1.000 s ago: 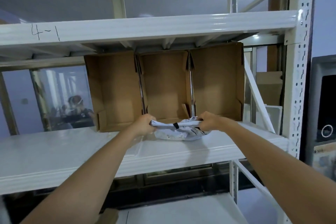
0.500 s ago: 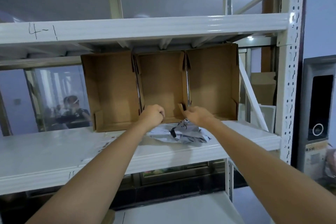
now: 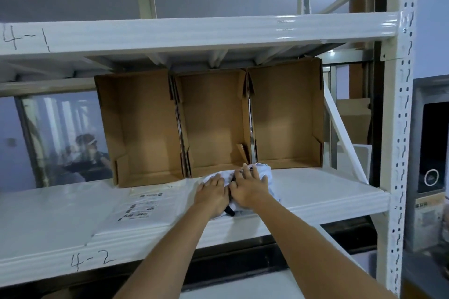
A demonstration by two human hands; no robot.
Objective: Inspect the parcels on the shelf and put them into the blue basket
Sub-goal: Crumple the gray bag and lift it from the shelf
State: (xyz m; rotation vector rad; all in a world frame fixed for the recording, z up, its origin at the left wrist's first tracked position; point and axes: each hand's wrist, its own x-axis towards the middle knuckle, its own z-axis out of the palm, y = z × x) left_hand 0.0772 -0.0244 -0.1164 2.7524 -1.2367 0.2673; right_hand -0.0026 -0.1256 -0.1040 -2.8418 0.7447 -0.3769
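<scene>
My left hand [image 3: 211, 195] and right hand [image 3: 250, 188] lie flat, fingers straight, side by side on the soft white parcel [image 3: 263, 171] at centre frame, on the shelf [image 3: 315, 192] before three cardboard bins [image 3: 211, 124]. Nothing grips it; it could slide off the edge.

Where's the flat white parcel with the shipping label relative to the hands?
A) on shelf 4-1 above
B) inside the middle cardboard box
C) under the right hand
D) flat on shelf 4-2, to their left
D: the labelled parcel lies flat on the shelf marked 4-2, left of the left hand and the right hand.
</scene>
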